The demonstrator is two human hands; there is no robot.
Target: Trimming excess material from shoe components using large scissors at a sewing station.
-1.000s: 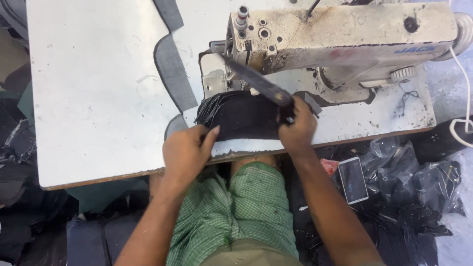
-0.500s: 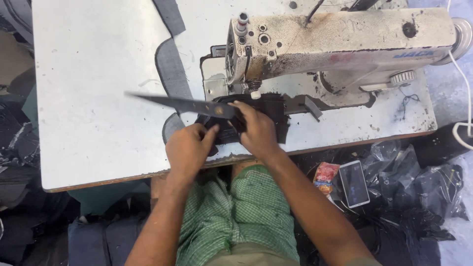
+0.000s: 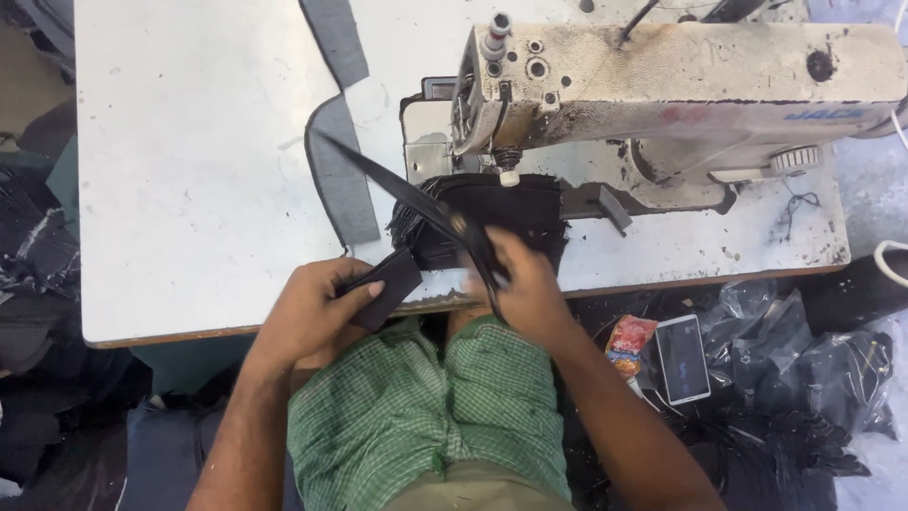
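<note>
**Both hands on black strap work at the sewing machine bench**

Left fingers [image 3: 364, 287]: curled over a short, flat black fabric piece [image 3: 386, 287], thumb on top, closed on it at the near edge of the bench [image 3: 189, 189]. The left hand [image 3: 307, 317] lies knuckles-up, wrist bent slightly inward, forearm rising from the lower left of the view.

Right fingers [image 3: 492, 248]: closed round a long black strap [image 3: 407, 194], though motion blur hides the exact grip. The right hand [image 3: 525, 284] sits palm-down at the bench edge, just right of the left hand, forearm running off to the lower right.

The strap runs up and to the left from the right hand, lifted clear of the bench top, its free end above a grey fabric strip [image 3: 340, 175] that lies flat on the bench. A second grey strip [image 3: 336, 38] lies further back.

Just beyond the right hand a stack of black fabric pieces [image 3: 511, 213] rests on the machine bed, directly beneath the needle area of the worn cream sewing machine [image 3: 681, 85].

The person is seated in green checked shorts [image 3: 426, 407]. On the floor to the right: a phone [image 3: 683, 358], a small red packet [image 3: 629, 343] and black plastic bags [image 3: 813, 369].
</note>
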